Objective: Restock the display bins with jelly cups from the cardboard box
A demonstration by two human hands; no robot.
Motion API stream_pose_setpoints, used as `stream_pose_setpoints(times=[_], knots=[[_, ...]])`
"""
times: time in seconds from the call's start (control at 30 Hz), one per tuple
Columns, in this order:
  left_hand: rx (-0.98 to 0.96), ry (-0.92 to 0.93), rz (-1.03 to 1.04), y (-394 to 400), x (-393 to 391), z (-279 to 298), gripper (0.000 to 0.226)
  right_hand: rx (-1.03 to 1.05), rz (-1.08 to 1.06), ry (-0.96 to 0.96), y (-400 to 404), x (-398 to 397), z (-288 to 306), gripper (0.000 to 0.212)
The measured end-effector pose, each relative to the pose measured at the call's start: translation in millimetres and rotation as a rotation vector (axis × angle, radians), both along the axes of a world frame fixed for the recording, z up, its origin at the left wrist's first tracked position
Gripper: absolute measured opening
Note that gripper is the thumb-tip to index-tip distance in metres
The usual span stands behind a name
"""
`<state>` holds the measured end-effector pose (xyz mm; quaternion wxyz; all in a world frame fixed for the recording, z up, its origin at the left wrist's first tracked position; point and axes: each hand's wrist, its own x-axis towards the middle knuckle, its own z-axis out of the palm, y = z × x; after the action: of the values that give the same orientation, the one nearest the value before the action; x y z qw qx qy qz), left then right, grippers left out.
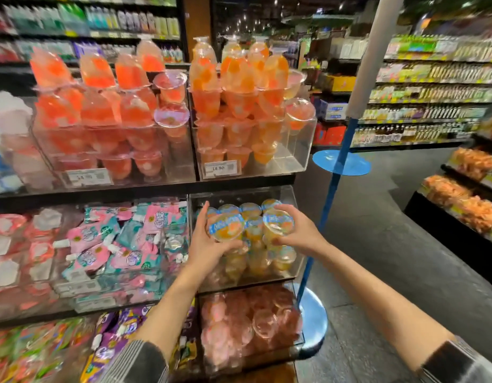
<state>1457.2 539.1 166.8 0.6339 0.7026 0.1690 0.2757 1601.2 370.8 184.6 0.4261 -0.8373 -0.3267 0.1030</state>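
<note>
Forearms in striped grey cuffs reach toward the middle clear bin on the shelving's right column. Left hand grasps one jelly cup from beneath, fingers curled round its wall; the cup is a round, clear plastic tub with orange fruit pieces and a blue-rimmed foil lid, writing blurred. Right hand grasps a second cup of the same kind, thumb above and fingers below. Both cups are held over the bin's open top, just above the stock already inside. Counted: two cups in hand; four lids visible in the bin's back row, the layers below too blurred to count.

Below that bin sits a bin of pink cups, clear rounded tubs, heaped. Left of the middle bin lies a bin of pink and teal spouted pouches, soft and glossy.

Above the middle bin stand two acrylic bins: orange goblet-shaped cups with a price tag reading 14.90, and red goblet cups to their left, tag unreadable.

Right of the middle bin rises a blue pole on a round base. Farther back, bottle shelves are blurred.
</note>
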Motion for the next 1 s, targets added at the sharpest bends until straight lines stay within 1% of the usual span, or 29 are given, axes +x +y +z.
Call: stream_pose_setpoints(times=[0.13,0.3,0.4,0.43,0.5,0.57,0.73,0.87,1.0], knots=[[0.001,0.038,0.030,9.5,26.3,-15.3,0.111,-0.072,0.105,-0.011,20.7,32.0,-21.0,0.079],[-0.006,0.025,0.069,9.3,34.6,-36.9,0.102,-0.108,0.213,0.069,36.2,48.0,-55.3,0.078],[-0.088,-0.010,0.112,9.0,38.5,-45.0,0.095,-0.106,0.235,0.124,43.2,54.1,-70.0,0.068],[-0.086,-0.003,0.140,9.5,38.1,-47.8,0.096,-0.122,0.239,0.133,45.4,54.8,-72.7,0.063],[-0.073,0.000,0.171,13.8,35.6,-59.4,0.104,-0.176,0.236,0.104,48.3,57.5,-78.6,0.054],[-0.058,0.018,0.180,13.5,32.2,-63.1,0.104,-0.162,0.216,0.065,51.5,60.5,-85.0,0.048],[-0.027,0.075,0.197,6.0,33.0,-61.0,0.094,-0.123,0.161,0.042,57.3,56.1,-91.4,0.045],[0.002,0.087,0.209,4.1,37.0,-56.1,0.089,-0.115,0.191,-0.027,55.6,52.3,-92.2,0.043],[-0.091,0.044,0.202,4.9,41.7,-51.3,0.092,-0.186,0.201,-0.082,52.4,49.0,-90.8,0.047]])
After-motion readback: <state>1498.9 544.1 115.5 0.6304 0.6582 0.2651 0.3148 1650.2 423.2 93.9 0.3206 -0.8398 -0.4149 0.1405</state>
